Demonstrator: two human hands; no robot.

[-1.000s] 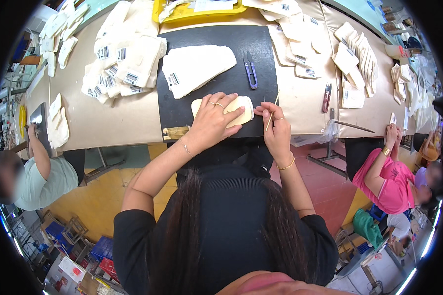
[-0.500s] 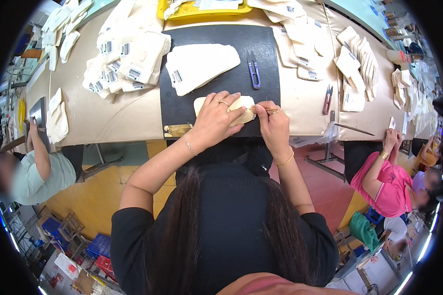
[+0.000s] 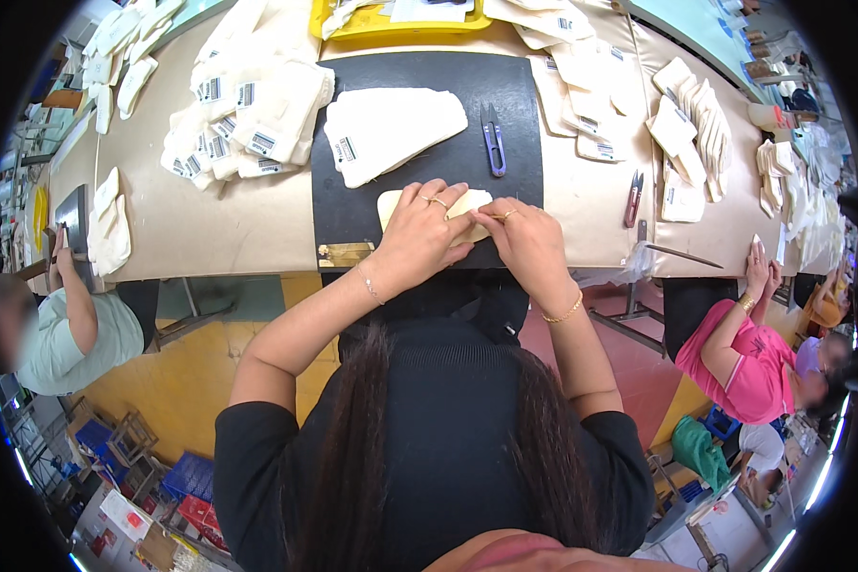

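A small cream fabric piece (image 3: 388, 204) lies near the front of a black mat (image 3: 410, 71). My left hand (image 3: 419, 234) is closed over it, fingers on top and thumb at its near edge. At the piece's right end my right hand (image 3: 522, 243) pinches a thin brown stick (image 3: 499, 216), mostly hidden by the fingers; its tip meets my left fingertips. Farther up the mat rest a stack of larger cream fabric pieces (image 3: 396, 129) with a printed label and, to its right, blue-handled thread snips (image 3: 492, 140).
Cream fabric piles (image 3: 248, 110) stand left of the mat, with more piles (image 3: 591, 81) to the right. A yellow tray (image 3: 400, 26) is at the back. Red-handled snips (image 3: 632, 200) and a long pointed tool (image 3: 682, 255) lie rightward. Co-workers sit on both sides.
My right hand has turned inward and moved left over the fabric's right end, covering most of the stick. My left hand stays nearly in place on the piece.
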